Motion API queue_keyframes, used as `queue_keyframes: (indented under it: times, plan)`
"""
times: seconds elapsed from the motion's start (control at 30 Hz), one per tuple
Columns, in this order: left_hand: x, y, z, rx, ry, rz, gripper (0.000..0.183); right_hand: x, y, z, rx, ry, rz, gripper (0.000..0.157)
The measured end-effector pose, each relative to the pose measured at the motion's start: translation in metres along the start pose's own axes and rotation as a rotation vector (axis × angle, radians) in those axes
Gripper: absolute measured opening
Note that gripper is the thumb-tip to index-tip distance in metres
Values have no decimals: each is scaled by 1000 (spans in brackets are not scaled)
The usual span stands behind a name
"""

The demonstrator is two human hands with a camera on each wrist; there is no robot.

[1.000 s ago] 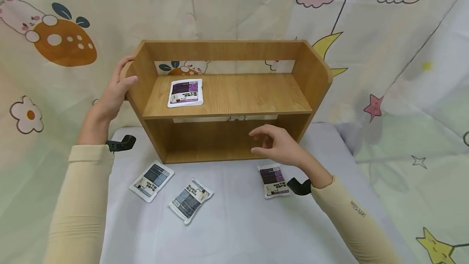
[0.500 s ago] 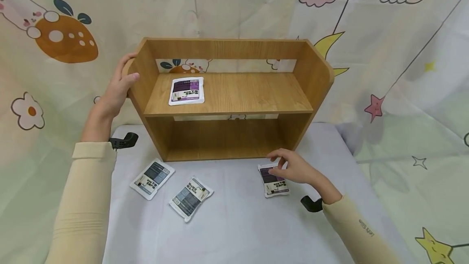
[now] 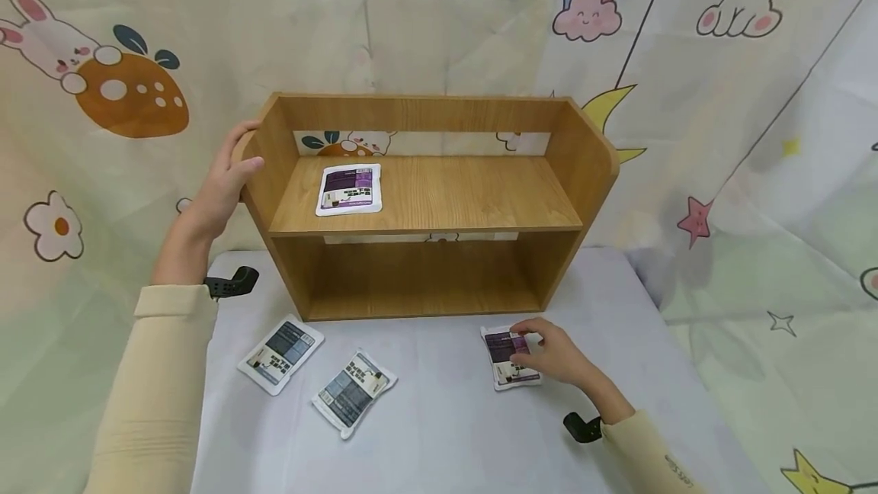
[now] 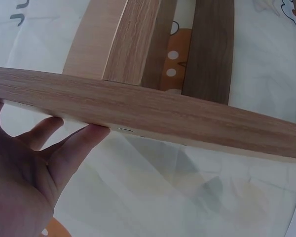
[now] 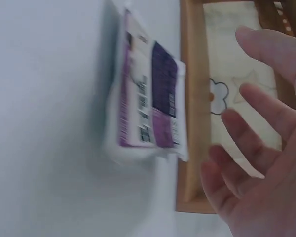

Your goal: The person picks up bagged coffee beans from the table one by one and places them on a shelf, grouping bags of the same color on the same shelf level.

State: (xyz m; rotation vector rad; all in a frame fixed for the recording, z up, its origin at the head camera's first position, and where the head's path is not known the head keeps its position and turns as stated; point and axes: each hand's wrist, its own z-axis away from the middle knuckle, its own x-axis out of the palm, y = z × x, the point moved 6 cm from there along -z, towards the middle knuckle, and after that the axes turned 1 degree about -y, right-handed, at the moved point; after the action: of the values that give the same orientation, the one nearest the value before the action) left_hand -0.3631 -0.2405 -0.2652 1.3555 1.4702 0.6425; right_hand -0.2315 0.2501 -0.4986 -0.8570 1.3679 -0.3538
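Note:
A purple-and-white packet lies flat on the table, right of centre, in front of the wooden shelf. Just over its right side hovers my right hand, thumb and fingers parted; the right wrist view shows a gap between the fingers and the packet. My left hand touches the shelf's left side panel, fingertips against its outer face. On the upper shelf, at the left, rests another purple-and-white packet.
Two blue-grey-and-white packets lie on the white table at the front left: a left one and a right one. A printed cloth hangs behind the shelf.
My right hand has moved from in front of the lower shelf, right and toward me, over the purple-and-white packet on the table. My left hand stays on the side panel.

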Motion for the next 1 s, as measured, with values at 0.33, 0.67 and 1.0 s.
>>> queue_keyframes:
  times: [0.33, 0.67, 1.0]
  plan:
    - [-2, -5, 10, -41, -4, -3, 55, 21, 33, 10, 66, 122, -15, 53]
    - [-2, 0, 4, -29, -3, 9, 55, 24, 36, 8, 84, 155, -51, 56]
    - [0, -3, 2, -23, -3, -9, 55, 29, 44, 6, 184, 155, -48, 69]
